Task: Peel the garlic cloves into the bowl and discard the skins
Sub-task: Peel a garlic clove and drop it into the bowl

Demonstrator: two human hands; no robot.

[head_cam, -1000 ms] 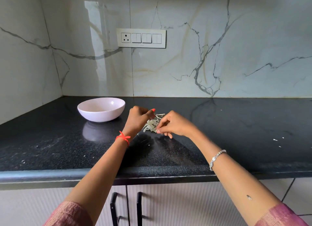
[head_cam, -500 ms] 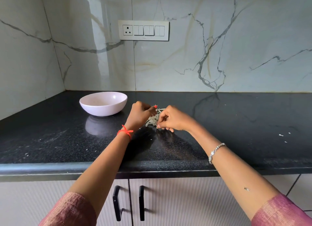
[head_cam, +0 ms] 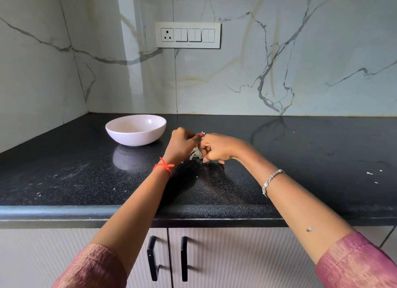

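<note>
Black countertop, pale bowl, garlic skins

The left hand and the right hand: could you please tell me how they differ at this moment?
The left hand wears a red thread at its wrist; the right hand wears a silver bracelet. The left hand is nearer the bowl; the right hand's lower fingers reach down to the counter. Both are curled, pinching a mostly hidden garlic piece above the skins.

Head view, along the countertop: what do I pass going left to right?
Bowl → left hand → garlic bit pinched between both hands → right hand → white skin flecks lying apart towards the right edge.
</note>
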